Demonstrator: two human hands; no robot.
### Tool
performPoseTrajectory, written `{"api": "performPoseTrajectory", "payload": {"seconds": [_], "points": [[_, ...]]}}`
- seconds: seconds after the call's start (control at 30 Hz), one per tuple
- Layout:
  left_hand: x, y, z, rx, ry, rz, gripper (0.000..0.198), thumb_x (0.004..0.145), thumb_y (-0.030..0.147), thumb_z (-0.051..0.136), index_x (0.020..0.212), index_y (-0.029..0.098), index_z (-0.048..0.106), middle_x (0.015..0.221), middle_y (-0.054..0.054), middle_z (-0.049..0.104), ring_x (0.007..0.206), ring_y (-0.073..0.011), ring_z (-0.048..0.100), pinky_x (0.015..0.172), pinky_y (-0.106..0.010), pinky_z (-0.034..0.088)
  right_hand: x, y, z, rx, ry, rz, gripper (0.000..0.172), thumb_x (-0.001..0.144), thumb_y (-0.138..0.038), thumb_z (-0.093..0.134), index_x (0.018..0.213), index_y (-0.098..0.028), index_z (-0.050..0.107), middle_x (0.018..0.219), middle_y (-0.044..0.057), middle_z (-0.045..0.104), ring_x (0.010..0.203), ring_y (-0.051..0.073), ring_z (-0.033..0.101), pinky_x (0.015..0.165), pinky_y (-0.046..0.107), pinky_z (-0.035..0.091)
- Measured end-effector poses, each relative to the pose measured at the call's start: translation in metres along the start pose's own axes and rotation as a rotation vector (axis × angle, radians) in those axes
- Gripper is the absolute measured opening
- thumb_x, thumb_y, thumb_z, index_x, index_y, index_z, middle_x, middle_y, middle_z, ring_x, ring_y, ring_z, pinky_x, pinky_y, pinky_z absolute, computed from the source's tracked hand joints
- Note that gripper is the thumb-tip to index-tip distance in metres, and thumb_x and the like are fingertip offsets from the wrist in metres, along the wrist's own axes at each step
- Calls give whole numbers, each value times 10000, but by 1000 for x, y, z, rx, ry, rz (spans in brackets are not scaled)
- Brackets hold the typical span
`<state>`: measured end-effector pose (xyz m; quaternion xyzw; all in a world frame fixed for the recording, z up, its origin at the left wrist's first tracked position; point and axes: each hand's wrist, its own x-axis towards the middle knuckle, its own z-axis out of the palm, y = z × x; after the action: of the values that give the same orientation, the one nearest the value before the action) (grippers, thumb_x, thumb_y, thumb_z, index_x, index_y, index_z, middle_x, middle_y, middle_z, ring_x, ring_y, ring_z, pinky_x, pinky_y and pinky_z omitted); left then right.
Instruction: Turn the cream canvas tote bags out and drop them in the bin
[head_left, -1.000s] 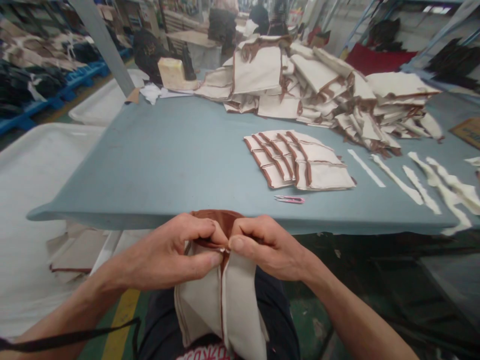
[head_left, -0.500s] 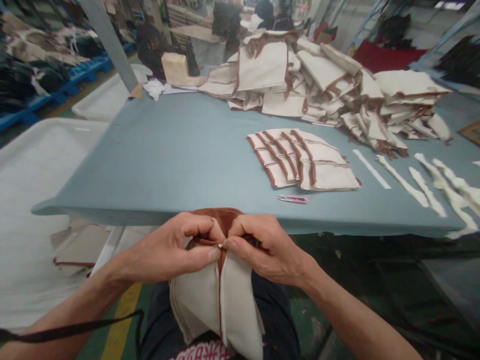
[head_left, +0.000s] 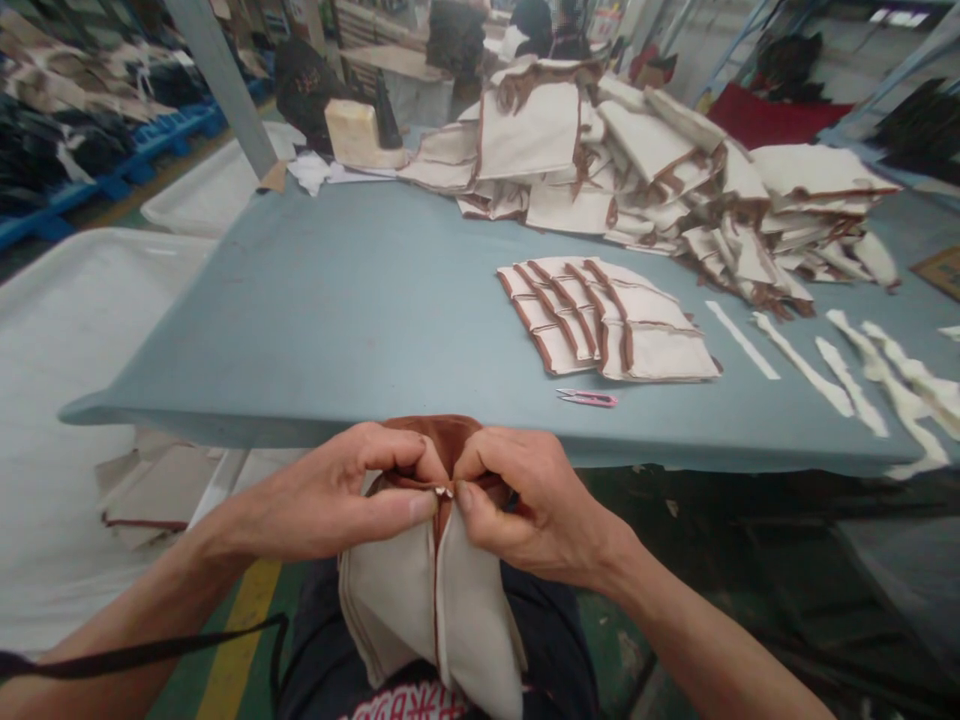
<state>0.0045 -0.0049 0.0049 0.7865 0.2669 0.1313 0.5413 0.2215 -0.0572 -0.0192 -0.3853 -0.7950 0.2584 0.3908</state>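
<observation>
A cream fabric piece with brown lining [head_left: 472, 600] hangs over my lap, below the table's front edge. My left hand [head_left: 375, 490] pinches its upper edge on the left of the middle seam. Opposite it, my right hand [head_left: 517, 495] grips the same edge between thumb and forefinger. A small white bit, too small to name, shows between the two thumbs at the top of the seam. The brown lining bulges up behind my fingers and rests against the table edge.
On the blue-grey table [head_left: 300, 310] lie pink-handled thread snips [head_left: 587, 398] and overlapping cream pieces with brown edging [head_left: 660, 345]. Behind them rises a large heap of similar pieces [head_left: 529, 130]. White strips [head_left: 742, 340] lie at the right. A white bin [head_left: 90, 330] stands left.
My right thumb and fingers have shifted slightly right, so the gap at the seam is a little wider and more of the white bit shows. My left hand has barely moved.
</observation>
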Motion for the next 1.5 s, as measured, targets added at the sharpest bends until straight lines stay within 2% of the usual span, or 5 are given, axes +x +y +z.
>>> {"api": "performPoseTrajectory", "payload": {"seconds": [0.47, 0.77, 1.07, 1.33, 1.5], "points": [[12, 6, -21, -61, -126, -83, 537, 1086, 523, 407, 808, 168, 698, 724, 10, 573, 691, -161, 494, 659, -246, 424, 4, 24, -3, 165, -138, 100, 199, 984, -206, 554, 797, -185, 620, 725, -19, 623, 648, 115, 518, 620, 230, 400], [33, 11, -32, -224, -354, -190, 587, 1033, 646, 518, 643, 221, 410, 650, 50, 251, 582, -137, 208, 521, -307, 206, -2, 32, -3, 140, -104, 101, 199, 1008, -188, 569, 814, -187, 614, 741, -24, 616, 664, 117, 531, 643, 231, 416], [52, 39, -19, -168, -398, 14, 383, 1079, 296, 371, 782, 226, 603, 678, 42, 399, 664, -161, 386, 620, -278, 396, -27, 70, -21, 286, 40, 162, 310, 1081, -473, 584, 956, -225, 720, 899, 45, 722, 843, 212, 673, 794, 310, 531], [69, 29, -11, -596, -434, -224, 474, 1056, 506, 526, 711, 199, 636, 621, 59, 301, 584, -140, 215, 556, -276, 233, -31, 92, -21, 338, 52, 326, 378, 1023, -572, 642, 870, -236, 725, 795, 18, 699, 715, 185, 623, 689, 273, 505], [74, 31, -11, -622, -409, -403, 774, 1136, 552, 251, 481, 203, 469, 576, 35, 293, 546, -138, 254, 524, -291, 188, -28, 97, -19, 370, 30, 339, 382, 1007, -591, 655, 870, -237, 701, 835, 26, 704, 705, 182, 587, 748, 295, 518]]}}
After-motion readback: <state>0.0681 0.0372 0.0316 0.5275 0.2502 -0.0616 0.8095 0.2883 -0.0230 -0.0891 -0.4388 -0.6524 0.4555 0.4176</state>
